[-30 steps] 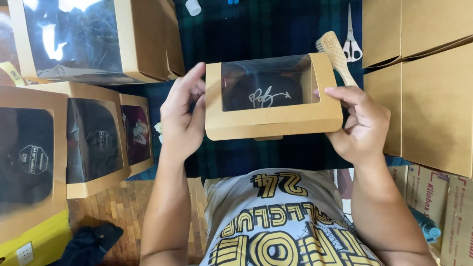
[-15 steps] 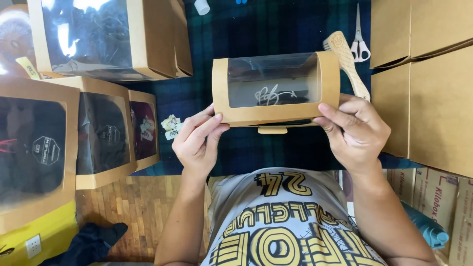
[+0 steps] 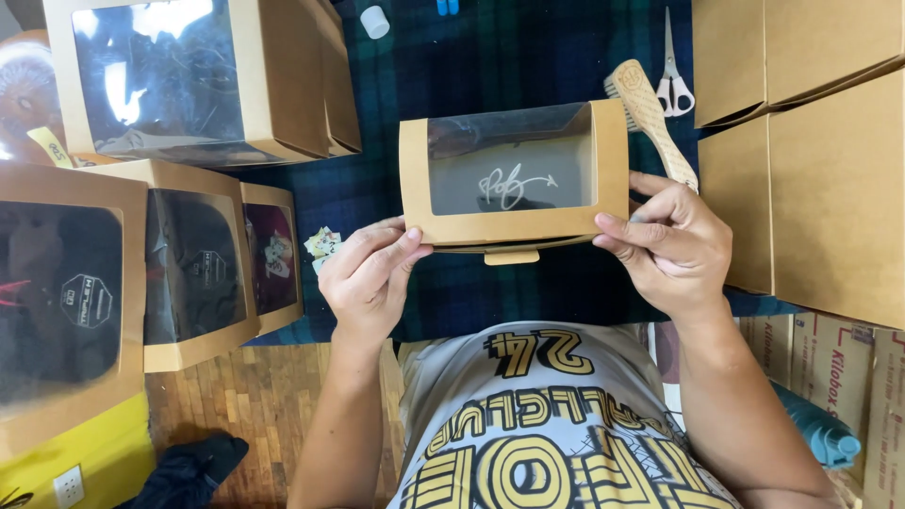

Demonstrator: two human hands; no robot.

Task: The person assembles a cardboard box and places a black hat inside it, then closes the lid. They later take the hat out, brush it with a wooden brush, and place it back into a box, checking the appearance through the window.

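While both hands pinch its near edge, the kraft window box (image 3: 514, 174) sits between them, held above the dark plaid cloth (image 3: 490, 57), window up so the dark item with a pale scrawl inside shows. Its long axis runs hand to hand; the closing tab points back at the person's chest. Left hand (image 3: 368, 278) clamps the near-left corner, right hand (image 3: 674, 245) the near-right, likely steadying the flap seam. Just beyond the right hand: wooden brush (image 3: 650, 118), then scissors (image 3: 671, 71). Outside the left hand, more window boxes (image 3: 189, 264); plain cartons (image 3: 820, 179) flank the right.
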